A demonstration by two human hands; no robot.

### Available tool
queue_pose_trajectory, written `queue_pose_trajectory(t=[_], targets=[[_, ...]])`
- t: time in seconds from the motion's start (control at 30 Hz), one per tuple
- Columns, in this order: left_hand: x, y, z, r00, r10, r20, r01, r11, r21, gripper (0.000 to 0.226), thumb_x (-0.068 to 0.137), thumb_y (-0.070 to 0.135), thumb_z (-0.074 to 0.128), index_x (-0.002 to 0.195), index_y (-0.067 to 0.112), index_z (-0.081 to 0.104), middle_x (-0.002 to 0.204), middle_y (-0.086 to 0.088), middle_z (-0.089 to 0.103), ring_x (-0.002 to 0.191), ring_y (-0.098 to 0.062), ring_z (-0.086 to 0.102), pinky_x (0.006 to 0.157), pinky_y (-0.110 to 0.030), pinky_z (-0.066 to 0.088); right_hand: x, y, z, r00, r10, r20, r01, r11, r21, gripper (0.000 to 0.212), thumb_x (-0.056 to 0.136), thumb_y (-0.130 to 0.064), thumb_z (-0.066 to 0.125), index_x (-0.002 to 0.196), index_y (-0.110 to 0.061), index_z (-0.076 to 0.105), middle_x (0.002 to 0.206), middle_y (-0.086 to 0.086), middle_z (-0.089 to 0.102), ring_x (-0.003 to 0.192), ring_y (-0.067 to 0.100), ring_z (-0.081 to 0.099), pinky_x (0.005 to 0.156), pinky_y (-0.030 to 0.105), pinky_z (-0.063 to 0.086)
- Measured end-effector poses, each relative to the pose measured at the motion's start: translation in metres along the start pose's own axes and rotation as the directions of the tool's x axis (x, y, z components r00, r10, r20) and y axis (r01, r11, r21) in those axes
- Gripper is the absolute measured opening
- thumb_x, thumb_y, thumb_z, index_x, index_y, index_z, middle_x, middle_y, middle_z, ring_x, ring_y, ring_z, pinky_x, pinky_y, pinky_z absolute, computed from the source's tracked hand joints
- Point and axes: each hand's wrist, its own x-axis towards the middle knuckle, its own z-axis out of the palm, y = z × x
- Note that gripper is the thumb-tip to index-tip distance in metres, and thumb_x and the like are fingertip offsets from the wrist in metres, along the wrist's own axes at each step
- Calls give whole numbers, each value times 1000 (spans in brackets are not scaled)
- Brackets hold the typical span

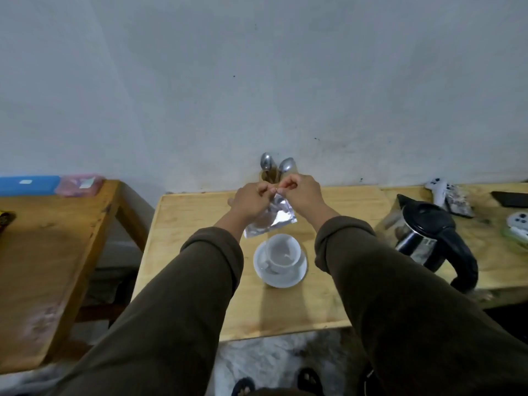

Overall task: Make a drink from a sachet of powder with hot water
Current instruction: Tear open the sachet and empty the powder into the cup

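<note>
A silver foil sachet (270, 218) hangs above the table, pinched at its top edge by both hands. My left hand (251, 200) grips the top left corner and my right hand (301, 192) grips the top right beside it, fingers nearly touching. Below the sachet a white cup (283, 254) stands on a white saucer (281, 278) on the light wooden table (200, 252); what the cup holds is unclear. A glass kettle with black lid and handle (434, 241) stands at the right.
Two metal spoons (275, 165) stand in a holder against the grey wall behind my hands. White game controllers (438, 187) and a dark phone (511, 199) lie far right. A second wooden table (51, 252) at left carries a blue box (28, 184) and a pink box (78, 184).
</note>
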Motion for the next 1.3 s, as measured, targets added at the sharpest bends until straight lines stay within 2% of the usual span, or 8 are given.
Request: queue_pose_trajectory(t=[0.13,0.23,0.47,0.57,0.7,0.93,1.17,1.3], targets=[[3,10,2,1000,-21,-15,20,996,-87,28,93,35,44,73,28,62,80,3,60,87,-25,60,84,-38,49,4,-3,-8,999,-41,-27,39,996,-82,8,82,-6,63,87,-3,70,69,-5,54,78,13,51,68,15,33],[2,20,5,998,-54,-10,51,979,-195,25,94,22,45,80,24,65,85,2,60,85,-17,52,78,-29,42,7,-2,-12,995,-90,-45,83,986,-143,12,82,-3,59,87,-2,70,65,-13,44,78,13,48,60,13,26],[6,25,6,960,-279,-16,249,880,-404,32,84,15,52,55,25,60,73,5,61,86,-15,53,77,-24,42,5,-2,-14,982,-187,39,191,973,-134,8,83,-6,64,88,-2,70,90,10,62,79,12,51,68,13,33],[8,23,2,941,-335,-39,295,875,-384,26,84,16,52,61,21,63,86,0,65,94,-21,56,89,-30,47,-2,1,-17,978,-178,109,189,976,-107,10,83,-2,63,89,-1,70,99,14,68,82,13,52,73,17,37],[11,22,-1,926,-375,-54,338,882,-328,26,87,15,50,101,13,72,115,-10,68,113,-29,60,100,-35,47,-10,9,-25,966,-177,188,194,978,-75,9,85,-2,62,90,0,70,95,10,67,83,13,52,65,12,38],[8,16,3,895,-435,-97,384,863,-329,33,90,21,47,111,8,68,124,-14,64,120,-32,55,105,-34,43,-23,20,-50,958,-128,258,144,989,-44,5,87,-8,63,86,-9,68,76,-8,56,73,7,49,64,13,39],[-2,11,18,896,-439,-63,408,871,-272,34,93,24,45,109,6,69,123,-13,65,119,-32,55,104,-34,44,-32,32,-58,947,-128,294,151,987,-59,10,87,-9,63,79,-14,61,97,4,58,88,16,52,78,23,42],[-13,-3,32,908,-418,-21,402,886,-230,24,91,30,53,79,14,67,109,-16,68,111,-32,59,94,-31,44,-37,39,-50,953,-135,273,167,981,-100,20,86,-7,62,69,-17,57,116,4,63,90,19,58,85,28,46]])
